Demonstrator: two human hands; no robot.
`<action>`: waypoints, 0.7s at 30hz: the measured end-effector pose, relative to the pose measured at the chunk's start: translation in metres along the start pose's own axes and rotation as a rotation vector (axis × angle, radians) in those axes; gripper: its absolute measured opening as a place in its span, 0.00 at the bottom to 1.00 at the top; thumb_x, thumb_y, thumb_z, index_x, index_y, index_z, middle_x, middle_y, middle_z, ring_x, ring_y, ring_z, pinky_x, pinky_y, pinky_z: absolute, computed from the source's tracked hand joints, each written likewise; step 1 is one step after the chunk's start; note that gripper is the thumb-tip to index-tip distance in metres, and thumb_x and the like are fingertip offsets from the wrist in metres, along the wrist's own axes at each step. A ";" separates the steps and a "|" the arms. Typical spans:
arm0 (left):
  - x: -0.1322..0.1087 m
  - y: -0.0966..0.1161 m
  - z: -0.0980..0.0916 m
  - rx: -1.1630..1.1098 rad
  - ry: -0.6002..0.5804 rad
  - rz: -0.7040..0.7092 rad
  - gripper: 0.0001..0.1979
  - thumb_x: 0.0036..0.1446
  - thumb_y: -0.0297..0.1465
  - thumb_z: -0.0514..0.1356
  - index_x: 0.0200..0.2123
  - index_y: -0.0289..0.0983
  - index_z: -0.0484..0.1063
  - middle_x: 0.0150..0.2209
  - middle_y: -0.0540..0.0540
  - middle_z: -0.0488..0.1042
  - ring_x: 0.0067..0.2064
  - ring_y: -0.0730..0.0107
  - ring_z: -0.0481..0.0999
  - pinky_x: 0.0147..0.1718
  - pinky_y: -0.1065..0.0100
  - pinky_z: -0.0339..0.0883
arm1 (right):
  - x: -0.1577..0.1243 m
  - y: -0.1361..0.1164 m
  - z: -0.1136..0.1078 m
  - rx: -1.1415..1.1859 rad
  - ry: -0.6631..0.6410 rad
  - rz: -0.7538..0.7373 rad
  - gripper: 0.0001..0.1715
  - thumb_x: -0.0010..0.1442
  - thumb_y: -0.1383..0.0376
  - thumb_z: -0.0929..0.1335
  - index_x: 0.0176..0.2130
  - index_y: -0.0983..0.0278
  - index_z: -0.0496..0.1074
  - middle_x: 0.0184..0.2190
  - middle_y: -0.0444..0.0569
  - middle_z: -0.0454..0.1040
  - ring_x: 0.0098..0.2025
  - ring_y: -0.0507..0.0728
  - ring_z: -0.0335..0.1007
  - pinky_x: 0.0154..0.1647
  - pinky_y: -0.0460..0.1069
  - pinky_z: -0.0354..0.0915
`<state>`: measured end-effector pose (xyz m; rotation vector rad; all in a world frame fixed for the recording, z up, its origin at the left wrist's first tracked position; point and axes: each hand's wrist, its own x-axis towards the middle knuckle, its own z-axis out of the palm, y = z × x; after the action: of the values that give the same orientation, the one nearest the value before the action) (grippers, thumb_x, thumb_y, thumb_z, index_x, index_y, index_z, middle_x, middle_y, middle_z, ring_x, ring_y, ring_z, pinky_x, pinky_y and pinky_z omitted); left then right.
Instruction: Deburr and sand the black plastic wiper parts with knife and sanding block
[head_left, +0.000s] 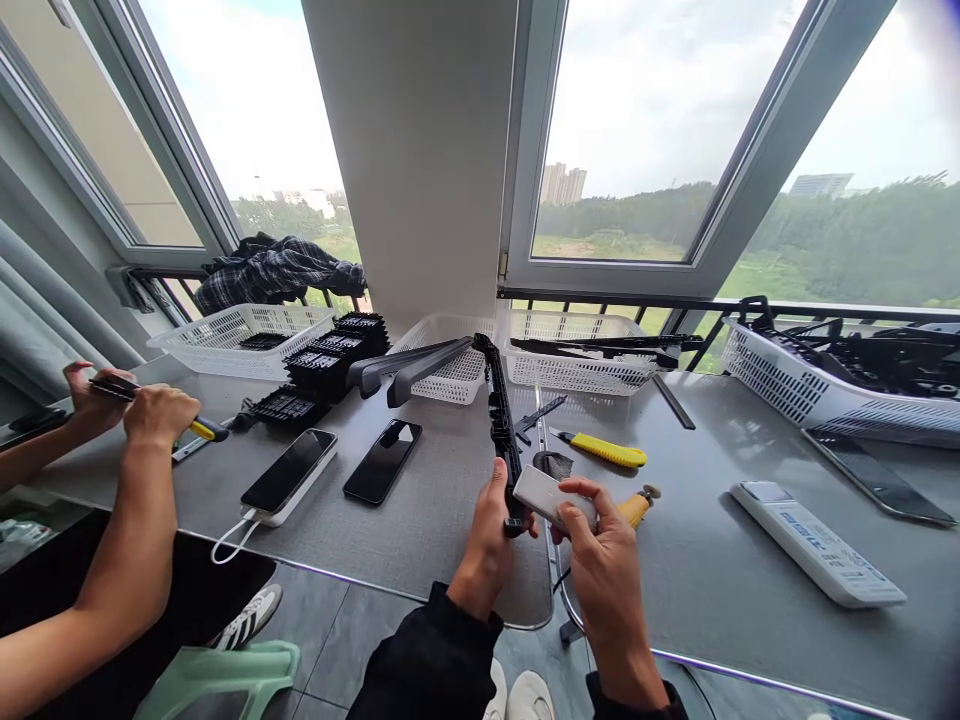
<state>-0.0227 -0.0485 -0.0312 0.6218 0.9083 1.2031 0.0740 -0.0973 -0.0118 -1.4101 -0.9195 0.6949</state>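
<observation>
My left hand (489, 535) is wrapped round the lower end of a long, narrow black plastic part (498, 405), which stands slanted away from me over the table. In the fingers of my right hand (604, 540) is a pale, flat block with rounded corners (546, 493). The block lies against or very close to the black part's lower end; contact cannot be made out. Just beyond my right hand are a yellow-handled tool with a metal knob (637, 507), a yellow utility knife (606, 449) and a dark scrap of mesh (553, 464).
Two phones (382, 461) (291, 470) lie left of centre; one rests on a white power bank. White baskets (450, 385) (574, 375) (840, 400) line the window side. Black stacked parts (330, 360) stand nearby. A long white device (817, 545) lies right. At left, a co-worker's hands (159, 412) hold a knife.
</observation>
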 end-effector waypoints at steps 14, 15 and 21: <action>0.005 -0.001 -0.009 0.090 -0.002 0.049 0.38 0.49 0.70 0.61 0.27 0.39 0.67 0.19 0.53 0.67 0.19 0.73 0.65 0.21 0.68 0.59 | 0.006 0.009 -0.017 0.059 -0.285 0.184 0.38 0.55 0.43 0.76 0.54 0.65 0.76 0.18 0.33 0.57 0.20 0.49 0.51 0.21 0.44 0.50; 0.005 -0.001 -0.009 0.091 -0.002 0.047 0.37 0.49 0.70 0.61 0.27 0.39 0.67 0.19 0.53 0.67 0.19 0.73 0.66 0.21 0.68 0.60 | 0.006 0.009 -0.017 0.053 -0.276 0.181 0.39 0.54 0.42 0.76 0.54 0.65 0.76 0.18 0.33 0.57 0.20 0.50 0.51 0.21 0.45 0.50; -0.001 0.004 -0.004 0.043 -0.084 0.060 0.30 0.55 0.62 0.64 0.29 0.39 0.67 0.22 0.54 0.66 0.22 0.74 0.65 0.24 0.68 0.64 | 0.005 0.007 -0.010 0.061 -0.172 0.134 0.38 0.54 0.40 0.76 0.51 0.64 0.77 0.19 0.37 0.63 0.22 0.52 0.58 0.22 0.46 0.54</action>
<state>-0.0281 -0.0489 -0.0299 0.7336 0.8521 1.2050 0.0859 -0.0975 -0.0175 -1.3820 -0.9347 0.9500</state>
